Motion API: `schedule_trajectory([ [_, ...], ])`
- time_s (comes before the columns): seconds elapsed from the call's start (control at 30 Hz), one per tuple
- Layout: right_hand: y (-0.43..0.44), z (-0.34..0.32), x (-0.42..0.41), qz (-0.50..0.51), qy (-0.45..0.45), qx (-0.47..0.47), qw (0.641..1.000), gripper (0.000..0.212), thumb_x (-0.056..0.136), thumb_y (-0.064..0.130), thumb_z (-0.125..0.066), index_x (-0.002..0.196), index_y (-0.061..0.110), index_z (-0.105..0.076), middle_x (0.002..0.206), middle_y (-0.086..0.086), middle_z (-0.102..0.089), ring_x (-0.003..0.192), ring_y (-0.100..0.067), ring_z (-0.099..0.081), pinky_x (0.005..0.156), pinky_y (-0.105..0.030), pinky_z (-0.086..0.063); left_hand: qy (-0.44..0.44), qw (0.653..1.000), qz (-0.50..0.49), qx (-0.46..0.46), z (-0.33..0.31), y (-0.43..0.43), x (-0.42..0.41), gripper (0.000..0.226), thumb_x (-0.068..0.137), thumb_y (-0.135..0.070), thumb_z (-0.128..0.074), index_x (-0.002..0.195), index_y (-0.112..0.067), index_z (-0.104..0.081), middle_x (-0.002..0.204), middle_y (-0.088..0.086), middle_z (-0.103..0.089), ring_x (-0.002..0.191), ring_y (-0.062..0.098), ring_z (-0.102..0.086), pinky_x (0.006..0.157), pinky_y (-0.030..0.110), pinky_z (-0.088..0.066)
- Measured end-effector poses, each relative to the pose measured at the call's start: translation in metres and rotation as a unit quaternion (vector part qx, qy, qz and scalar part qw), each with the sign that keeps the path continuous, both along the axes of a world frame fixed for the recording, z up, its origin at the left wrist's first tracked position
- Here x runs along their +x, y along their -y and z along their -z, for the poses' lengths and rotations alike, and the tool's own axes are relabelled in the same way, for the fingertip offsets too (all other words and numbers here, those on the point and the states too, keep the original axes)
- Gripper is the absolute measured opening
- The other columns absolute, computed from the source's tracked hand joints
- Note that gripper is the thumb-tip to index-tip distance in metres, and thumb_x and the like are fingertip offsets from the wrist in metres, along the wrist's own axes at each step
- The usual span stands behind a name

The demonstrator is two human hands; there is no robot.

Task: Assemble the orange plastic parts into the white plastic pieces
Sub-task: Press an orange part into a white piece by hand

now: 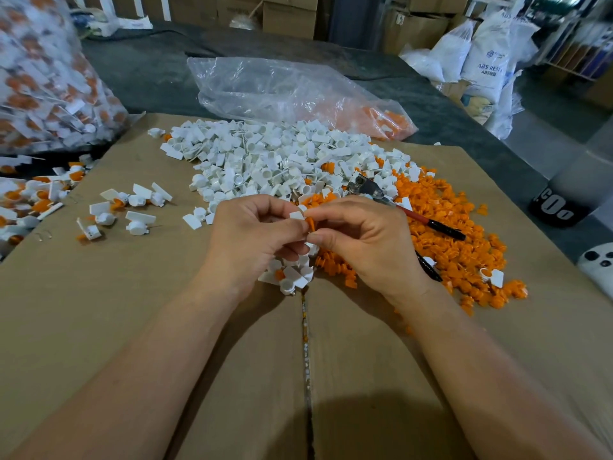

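Note:
My left hand (253, 235) and my right hand (363, 240) meet over the middle of the cardboard. Between their fingertips sits a white plastic piece (296, 215) with an orange part (310, 224) pressed against it. The left fingers pinch the white piece, the right thumb and forefinger pinch the orange part. More white pieces (292, 275) bunch under my left palm. A big heap of white pieces (275, 157) lies behind the hands. A spread of orange parts (457, 240) lies to the right.
Joined white-and-orange pieces (122, 207) lie scattered at the left, with more at the left edge (23, 200). A full clear bag (43, 78) stands far left; a half-empty bag (292, 91) lies behind. Red-handled pliers (398, 204) rest on the orange parts. Cardboard sheet (166, 327) covers the table.

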State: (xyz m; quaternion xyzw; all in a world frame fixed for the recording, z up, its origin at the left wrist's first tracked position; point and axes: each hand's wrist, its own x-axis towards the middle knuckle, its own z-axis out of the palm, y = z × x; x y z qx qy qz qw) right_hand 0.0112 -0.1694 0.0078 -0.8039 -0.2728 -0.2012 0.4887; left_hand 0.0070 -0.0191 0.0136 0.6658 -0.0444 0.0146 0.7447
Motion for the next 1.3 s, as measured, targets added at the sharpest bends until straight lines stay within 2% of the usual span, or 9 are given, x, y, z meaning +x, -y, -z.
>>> schedule_trajectory([
  [0.1, -0.0004, 0.0007, -0.0011, -0.017, -0.059, 0.040, 0.997, 0.041, 0.072, 0.002, -0.072, 0.109, 0.017, -0.060, 0.089, 0.002, -0.066, 0.081, -0.009, -0.067, 0.076, -0.024, -0.055, 0.002, 1.000, -0.002, -0.002, -0.0007, -0.0004, 0.0000, 0.018, 0.072, 0.009, -0.067, 0.066, -0.007, -0.061, 0.047, 0.004, -0.062, 0.040, 0.014, -0.059, 0.041, 0.018, -0.047],
  [0.17, 0.0009, 0.0002, -0.0013, -0.027, -0.094, 0.059, 0.993, 0.049, 0.070, -0.002, -0.072, 0.108, 0.025, -0.057, 0.089, 0.008, -0.066, 0.081, -0.003, -0.066, 0.076, -0.018, -0.053, 0.001, 1.000, 0.002, -0.007, -0.0010, -0.0006, -0.0002, 0.018, 0.071, 0.008, -0.068, 0.065, -0.008, -0.061, 0.049, 0.004, -0.063, 0.041, 0.014, -0.059, 0.041, 0.018, -0.047],
  [0.27, 0.0030, -0.0005, -0.0013, -0.031, -0.106, 0.058, 0.992, 0.054, 0.069, -0.005, -0.072, 0.108, 0.029, -0.055, 0.088, 0.010, -0.065, 0.079, -0.001, -0.066, 0.074, -0.014, -0.051, 0.001, 1.000, 0.007, -0.008, -0.0009, -0.0010, -0.0002, 0.018, 0.070, 0.008, -0.069, 0.065, -0.008, -0.062, 0.049, 0.005, -0.064, 0.041, 0.015, -0.060, 0.043, 0.020, -0.049],
  [0.5, 0.0030, -0.0018, -0.0006, -0.041, -0.092, 0.024, 0.995, 0.043, 0.074, -0.006, -0.067, 0.111, 0.014, -0.059, 0.095, -0.002, -0.064, 0.087, -0.012, -0.067, 0.081, -0.026, -0.054, -0.041, 0.999, 0.012, -0.031, -0.0013, -0.0018, 0.0011, 0.017, 0.070, 0.008, -0.067, 0.063, -0.007, -0.063, 0.049, 0.005, -0.062, 0.039, 0.015, -0.058, 0.040, 0.018, -0.046],
  [0.67, 0.0039, -0.0007, 0.0014, -0.053, -0.114, 0.028, 0.992, 0.046, 0.076, -0.010, -0.063, 0.111, 0.019, -0.057, 0.100, -0.006, -0.065, 0.092, -0.014, -0.066, 0.085, -0.029, -0.052, -0.058, 0.997, 0.015, -0.047, -0.0031, -0.0025, 0.0019, 0.016, 0.071, 0.007, -0.065, 0.064, -0.007, -0.062, 0.050, 0.005, -0.063, 0.038, 0.013, -0.057, 0.039, 0.016, -0.044],
  [1.0, 0.0046, -0.0003, 0.0017, -0.048, -0.085, 0.009, 0.995, 0.035, 0.078, -0.003, -0.064, 0.108, 0.015, -0.061, 0.094, 0.000, -0.067, 0.089, -0.008, -0.066, 0.082, -0.024, -0.052, -0.072, 0.996, 0.023, -0.039, -0.0033, -0.0017, 0.0013, 0.017, 0.071, 0.008, -0.066, 0.064, -0.006, -0.059, 0.047, 0.005, -0.061, 0.037, 0.013, -0.056, 0.038, 0.017, -0.044],
  [1.1, 0.0040, 0.0003, 0.0015, -0.049, -0.060, 0.012, 0.997, 0.042, 0.075, -0.001, -0.066, 0.113, 0.015, -0.057, 0.092, 0.011, -0.063, 0.084, 0.001, -0.063, 0.078, -0.015, -0.049, -0.072, 0.997, 0.024, -0.031, -0.0032, -0.0019, 0.0014, 0.017, 0.071, 0.009, -0.065, 0.064, -0.006, -0.060, 0.047, 0.005, -0.061, 0.037, 0.013, -0.056, 0.038, 0.016, -0.044],
  [1.17, 0.0042, 0.0003, 0.0017, -0.048, -0.038, -0.003, 0.998, 0.042, 0.074, 0.002, -0.068, 0.113, 0.015, -0.056, 0.089, 0.015, -0.062, 0.084, 0.000, -0.061, 0.077, -0.014, -0.048, -0.071, 0.997, 0.024, -0.024, -0.0027, -0.0018, 0.0015, 0.017, 0.071, 0.009, -0.065, 0.064, -0.006, -0.060, 0.047, 0.005, -0.061, 0.037, 0.013, -0.056, 0.038, 0.017, -0.044],
  [1.3, 0.0055, -0.0009, 0.0017, -0.029, -0.006, -0.041, 0.999, 0.034, 0.073, 0.005, -0.069, 0.107, 0.009, -0.064, 0.086, 0.004, -0.065, 0.082, -0.008, -0.061, 0.077, -0.021, -0.052, -0.074, 0.997, 0.031, -0.020, -0.0018, -0.0014, 0.0013, 0.017, 0.071, 0.011, -0.064, 0.065, -0.004, -0.060, 0.046, 0.006, -0.061, 0.037, 0.013, -0.056, 0.037, 0.016, -0.043],
])
